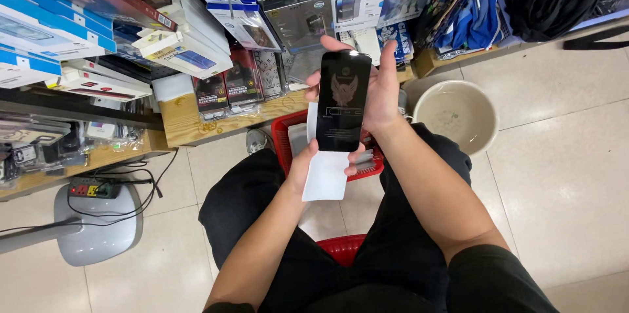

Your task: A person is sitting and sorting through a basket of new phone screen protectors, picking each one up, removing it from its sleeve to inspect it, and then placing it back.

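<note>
- The right hand (380, 100) holds a flat black packet (343, 100) upright, its fingers (388, 64) wrapped round the top edge.
- The left hand (308, 165) pinches the bottom of the packet and a white sleeve (325, 178) behind it.
- A red basket (283, 133) sits on the floor (563, 156) below, beside a beige bucket (457, 115).
</note>
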